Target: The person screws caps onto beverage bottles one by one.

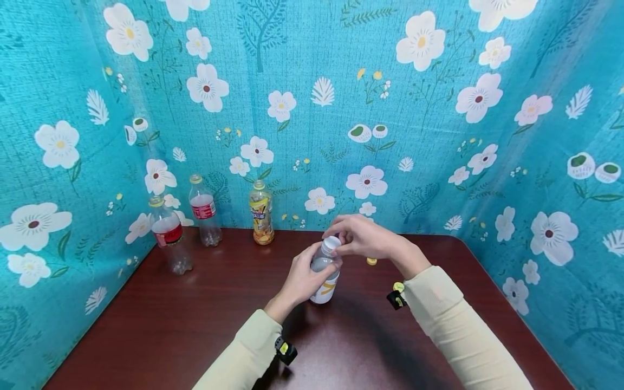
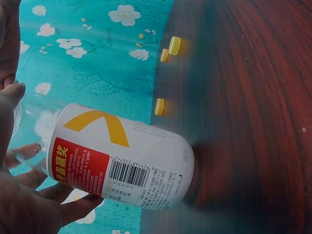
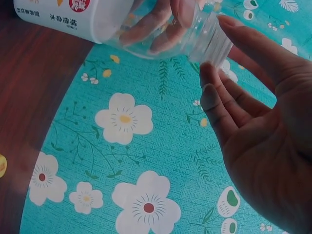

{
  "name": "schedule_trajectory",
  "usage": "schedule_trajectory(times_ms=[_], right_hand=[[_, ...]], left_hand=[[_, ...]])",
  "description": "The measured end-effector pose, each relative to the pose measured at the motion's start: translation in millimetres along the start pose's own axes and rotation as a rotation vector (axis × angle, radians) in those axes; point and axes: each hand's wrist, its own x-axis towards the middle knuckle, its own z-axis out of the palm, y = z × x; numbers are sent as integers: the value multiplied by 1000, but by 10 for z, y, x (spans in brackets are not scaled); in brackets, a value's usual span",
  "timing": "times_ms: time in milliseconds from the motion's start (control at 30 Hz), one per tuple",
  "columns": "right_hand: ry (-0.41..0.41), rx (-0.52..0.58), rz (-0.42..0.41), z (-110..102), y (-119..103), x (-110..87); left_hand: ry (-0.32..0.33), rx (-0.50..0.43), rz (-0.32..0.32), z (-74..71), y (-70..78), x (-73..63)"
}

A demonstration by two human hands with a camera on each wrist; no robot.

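Observation:
My left hand (image 1: 303, 276) grips the clear upper part of a plastic bottle (image 2: 117, 156) with a white label, a yellow mark and a red panel. The bottle stands nearly upright above the table; whether its base touches the wood is hard to tell. At its top, the thumb and fingers of my right hand (image 1: 363, 238) pinch the whitish, ridged cap (image 3: 217, 41). Part of the left hand's fingers shows through the clear shoulder in the right wrist view.
Two clear bottles with red labels, one nearer (image 1: 169, 234) and one farther (image 1: 203, 210), stand at the table's back left. A yellow-labelled bottle (image 1: 261, 214) stands right of them. Yellow caps (image 2: 175, 46) lie near the back edge. Flowered teal cloth (image 1: 312, 108) encloses the table.

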Motion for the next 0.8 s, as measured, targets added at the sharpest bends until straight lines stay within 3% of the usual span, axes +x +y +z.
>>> schedule_trajectory(times_ms=[300, 467, 800], right_hand=[[49, -109, 59, 33, -62, 25], [33, -185, 128, 38, -70, -1], [27, -261, 154, 75, -72, -30]], left_hand=[[-13, 2, -5, 16, 33, 2], [-11, 4, 2, 20, 21, 10], [-25, 3, -2, 35, 5, 28]])
